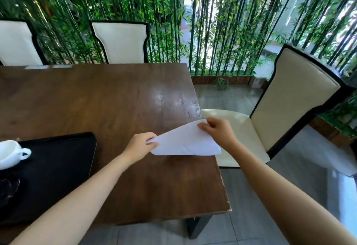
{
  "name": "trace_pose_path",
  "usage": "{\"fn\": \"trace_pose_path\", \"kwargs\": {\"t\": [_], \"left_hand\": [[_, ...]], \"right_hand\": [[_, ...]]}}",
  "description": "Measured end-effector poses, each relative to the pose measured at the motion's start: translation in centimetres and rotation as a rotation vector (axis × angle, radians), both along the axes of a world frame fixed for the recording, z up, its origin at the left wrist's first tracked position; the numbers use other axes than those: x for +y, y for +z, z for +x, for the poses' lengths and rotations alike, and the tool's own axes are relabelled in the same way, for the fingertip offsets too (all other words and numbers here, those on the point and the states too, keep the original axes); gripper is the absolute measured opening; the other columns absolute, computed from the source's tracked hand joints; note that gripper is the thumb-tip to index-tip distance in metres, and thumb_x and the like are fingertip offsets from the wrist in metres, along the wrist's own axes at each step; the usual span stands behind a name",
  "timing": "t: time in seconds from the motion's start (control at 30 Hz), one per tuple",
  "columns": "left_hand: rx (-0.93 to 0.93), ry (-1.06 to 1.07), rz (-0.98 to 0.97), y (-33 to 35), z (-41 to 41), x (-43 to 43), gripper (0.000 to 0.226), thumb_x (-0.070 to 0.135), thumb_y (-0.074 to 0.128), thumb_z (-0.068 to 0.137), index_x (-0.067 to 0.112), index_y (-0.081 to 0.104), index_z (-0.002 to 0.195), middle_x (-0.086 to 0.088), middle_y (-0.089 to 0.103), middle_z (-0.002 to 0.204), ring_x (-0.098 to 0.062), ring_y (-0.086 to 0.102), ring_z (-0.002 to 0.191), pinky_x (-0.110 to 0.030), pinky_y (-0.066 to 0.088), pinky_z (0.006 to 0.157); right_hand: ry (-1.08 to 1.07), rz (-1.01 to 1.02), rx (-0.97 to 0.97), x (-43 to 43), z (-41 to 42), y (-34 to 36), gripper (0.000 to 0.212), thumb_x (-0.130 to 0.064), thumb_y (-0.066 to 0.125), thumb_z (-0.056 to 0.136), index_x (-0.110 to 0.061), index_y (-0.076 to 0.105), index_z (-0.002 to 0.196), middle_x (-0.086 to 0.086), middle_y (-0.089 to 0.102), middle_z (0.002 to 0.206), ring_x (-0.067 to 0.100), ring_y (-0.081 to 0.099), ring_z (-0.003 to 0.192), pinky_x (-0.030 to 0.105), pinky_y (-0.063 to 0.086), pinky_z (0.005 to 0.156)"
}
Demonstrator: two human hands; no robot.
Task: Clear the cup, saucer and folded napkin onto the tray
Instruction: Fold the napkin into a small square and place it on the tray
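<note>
A white napkin (185,142) lies partly lifted near the right edge of the brown wooden table (108,99). My left hand (140,145) pinches its left corner. My right hand (217,130) pinches its far right corner and holds it up off the table. A black tray (58,157) sits at the left front of the table. A white cup (11,154) stands on the tray at its left edge, handle pointing right. A dark glossy saucer (7,188) lies on the tray in front of the cup, cut off by the frame.
Two cream chairs with black frames (121,41) stand behind the table's far side. Another cream chair (280,99) stands just right of the table, its seat close to the napkin. A bamboo screen fills the background. Grey tiled floor lies to the right.
</note>
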State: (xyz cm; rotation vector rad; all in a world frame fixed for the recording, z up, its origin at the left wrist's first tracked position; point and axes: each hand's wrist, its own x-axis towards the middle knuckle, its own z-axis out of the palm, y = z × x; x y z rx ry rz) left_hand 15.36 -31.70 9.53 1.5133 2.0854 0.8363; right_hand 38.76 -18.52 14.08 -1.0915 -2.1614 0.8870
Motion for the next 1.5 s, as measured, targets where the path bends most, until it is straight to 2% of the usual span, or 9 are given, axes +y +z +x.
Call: {"fn": "trace_pose_path", "kwargs": {"t": [0.23,0.37,0.53,0.67,0.93,1.1,1.23,1.4,1.5], "left_hand": [[-0.282,0.062,0.205,6.0,-2.3,-0.1,0.006,0.019,0.068,0.084,0.014,0.070,0.087,-0.002,0.072,0.086,-0.015,0.066,0.080,-0.027,0.047,0.071],[-0.340,0.052,0.187,7.0,-2.2,-0.7,0.009,0.022,0.065,0.086,0.016,0.071,0.088,0.000,0.074,0.087,-0.010,0.068,0.080,-0.023,0.050,0.071],[-0.362,0.103,0.094,5.4,-3.3,-0.4,0.007,0.026,0.066,0.085,0.023,0.072,0.086,0.003,0.075,0.087,-0.012,0.068,0.083,-0.031,0.051,0.074],[-0.388,0.176,-0.068,2.4,-4.9,0.9,0.012,0.023,0.062,0.088,0.017,0.070,0.093,-0.005,0.073,0.094,-0.021,0.067,0.089,-0.041,0.055,0.078],[-0.455,0.255,-0.143,-1.8,-9.3,6.9,0.014,0.009,0.058,0.090,0.003,0.067,0.100,-0.011,0.068,0.090,-0.015,0.066,0.076,-0.015,0.053,0.051],[-0.412,0.253,-0.223,-4.6,-11.8,11.3,0.012,0.010,0.059,0.089,0.007,0.068,0.096,-0.009,0.068,0.088,-0.011,0.064,0.073,-0.014,0.051,0.049],[-0.359,0.270,-0.262,-6.5,-13.0,14.4,0.010,0.010,0.060,0.088,0.009,0.069,0.092,-0.009,0.068,0.088,-0.019,0.062,0.075,-0.020,0.049,0.055],[0.081,0.275,-0.307,-7.1,-11.1,17.4,0.040,0.010,0.052,0.086,0.011,0.053,0.126,-0.013,0.055,0.126,-0.030,0.049,0.117,-0.036,0.043,0.094],[0.189,0.110,-0.246,-7.6,-5.9,16.4,0.042,0.017,0.051,0.086,0.014,0.049,0.127,-0.010,0.047,0.133,-0.029,0.039,0.123,-0.035,0.032,0.099]], "right_hand": [[-0.013,-0.090,0.190,1.3,-0.2,3.1,0.042,-0.021,0.065,0.085,-0.005,0.039,0.056,0.004,0.030,0.055,0.014,0.028,0.053,0.028,0.020,0.053],[0.013,-0.219,0.233,1.9,-0.7,3.0,0.039,-0.022,0.066,0.084,0.014,0.053,0.077,0.012,0.040,0.065,0.020,0.036,0.062,0.031,0.027,0.060],[0.042,-0.407,0.210,2.7,-1.8,0.8,0.021,-0.015,0.064,0.084,-0.001,0.060,0.069,0.007,0.045,0.063,0.015,0.041,0.054,0.021,0.034,0.048],[0.026,-0.499,0.145,3.8,-3.5,-2.2,0.014,-0.012,0.063,0.084,-0.005,0.059,0.073,0.010,0.046,0.068,0.019,0.046,0.063,0.027,0.040,0.055],[-0.079,-0.524,0.100,9.3,-8.7,-6.6,0.028,-0.013,0.065,0.082,-0.013,0.050,0.058,0.008,0.042,0.065,0.018,0.043,0.066,0.035,0.043,0.067],[-0.114,-0.535,-0.036,13.8,-11.3,-9.6,0.024,-0.014,0.066,0.080,-0.009,0.050,0.064,0.012,0.042,0.070,0.021,0.045,0.068,0.036,0.045,0.069],[-0.174,-0.494,-0.176,16.2,-12.6,-12.0,0.040,-0.019,0.067,0.079,-0.016,0.041,0.049,0.010,0.041,0.060,0.022,0.046,0.060,0.038,0.048,0.064],[-0.264,-0.466,-0.269,17.4,-12.9,-14.0,0.042,-0.019,0.065,0.078,-0.016,0.037,0.047,0.007,0.038,0.056,0.023,0.045,0.062,0.052,0.056,0.073],[-0.359,-0.470,-0.258,17.2,-12.4,-14.5,0.025,-0.010,0.059,0.075,-0.012,0.043,0.056,0.009,0.035,0.061,0.021,0.042,0.063,0.048,0.056,0.071]]}}
